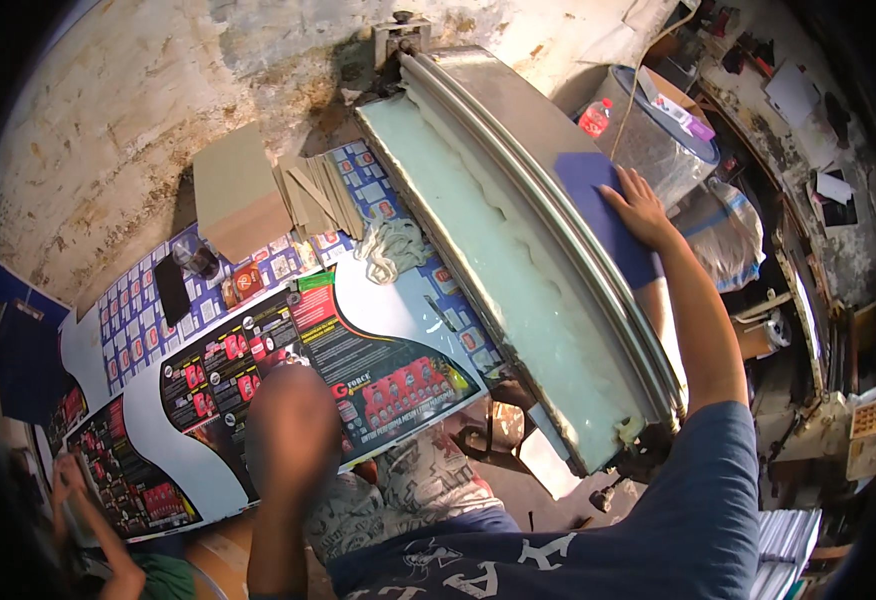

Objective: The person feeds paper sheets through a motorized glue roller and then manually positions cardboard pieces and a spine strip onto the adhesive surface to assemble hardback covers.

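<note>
Blue sheet [598, 200] under right hand [638, 205]; pale green, silver-edged roller machine [518, 260]; black-and-red printed posters [358, 360] with white borders; brown cardboard [238, 195]; blue shirt [698, 510] with white letters.

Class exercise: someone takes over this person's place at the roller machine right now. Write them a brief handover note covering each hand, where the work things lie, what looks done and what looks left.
Right hand: flat on the blue sheet, which lies on the roller machine.
Left hand: blurred, raised over the printed sheets, apparently holding nothing.
Stack of cardboard pieces sits at the far end of the table.
Done: blue sheet placed at the rollers.
Left: probably feeding it through; the printed sheets look untouched.
</note>
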The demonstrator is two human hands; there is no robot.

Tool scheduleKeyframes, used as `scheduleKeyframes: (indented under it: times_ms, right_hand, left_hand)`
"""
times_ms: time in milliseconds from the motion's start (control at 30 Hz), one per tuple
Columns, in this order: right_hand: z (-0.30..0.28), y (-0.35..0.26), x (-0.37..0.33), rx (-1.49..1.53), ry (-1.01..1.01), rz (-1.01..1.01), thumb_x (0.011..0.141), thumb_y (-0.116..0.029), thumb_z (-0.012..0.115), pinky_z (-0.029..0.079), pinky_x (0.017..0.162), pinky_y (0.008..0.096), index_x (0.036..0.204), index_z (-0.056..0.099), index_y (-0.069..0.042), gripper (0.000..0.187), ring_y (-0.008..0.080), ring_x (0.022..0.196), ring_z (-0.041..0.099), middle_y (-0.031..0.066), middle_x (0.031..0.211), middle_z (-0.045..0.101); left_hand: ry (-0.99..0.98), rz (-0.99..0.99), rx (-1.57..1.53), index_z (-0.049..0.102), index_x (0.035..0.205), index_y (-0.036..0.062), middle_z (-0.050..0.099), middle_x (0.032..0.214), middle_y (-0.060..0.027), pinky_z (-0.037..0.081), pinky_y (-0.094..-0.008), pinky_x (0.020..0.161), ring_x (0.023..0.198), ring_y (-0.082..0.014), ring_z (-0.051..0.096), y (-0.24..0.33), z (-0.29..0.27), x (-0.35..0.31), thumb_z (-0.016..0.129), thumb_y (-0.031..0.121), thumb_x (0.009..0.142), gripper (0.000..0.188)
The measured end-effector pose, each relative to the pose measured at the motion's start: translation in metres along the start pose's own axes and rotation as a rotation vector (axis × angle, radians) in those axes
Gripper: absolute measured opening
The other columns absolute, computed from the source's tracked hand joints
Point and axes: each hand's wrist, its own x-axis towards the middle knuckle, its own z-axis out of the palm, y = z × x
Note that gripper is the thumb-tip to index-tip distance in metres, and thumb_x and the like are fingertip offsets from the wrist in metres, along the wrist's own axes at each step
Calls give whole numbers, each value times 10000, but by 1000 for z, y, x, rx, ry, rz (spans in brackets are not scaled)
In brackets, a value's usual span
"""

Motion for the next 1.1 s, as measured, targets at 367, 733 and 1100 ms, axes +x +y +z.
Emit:
scheduleKeyframes:
  times_ms: [367, 733, 1100]
  right_hand:
    - [-8, -89, -30, -39, -191, 144, 908, -835, 366, 52, 1233, 631, 1652, 177, -207, 991, 327, 1592, 31, 136, 1724, 70]
    - [-7, -89, -33, -77, -187, 140, 929, -809, 362, 53, 1227, 638, 1651, 178, -216, 953, 331, 1591, 50, 134, 1723, 90]
    - [-11, -89, -29, -51, -255, 149, 911, -843, 339, 35, 1225, 641, 1657, 140, -209, 999, 332, 1592, -1, 141, 1726, 37]
  left_hand:
    - [-494, -504, -1098, 677, 1085, -27, 642, 814, -28, 499, -262, 574, 666, -108, 599, 225, 178, 148, 759, 248, 928, 327]
    - [-617, -808, -1349, 670, 1016, 49, 556, 749, 17, 331, -242, 448, 567, -78, 477, 234, 208, 139, 741, 280, 926, 257]
    - [-639, -822, -1539, 623, 892, 119, 537, 740, 44, 311, -213, 475, 573, -58, 440, 230, 195, 144, 739, 290, 916, 208]
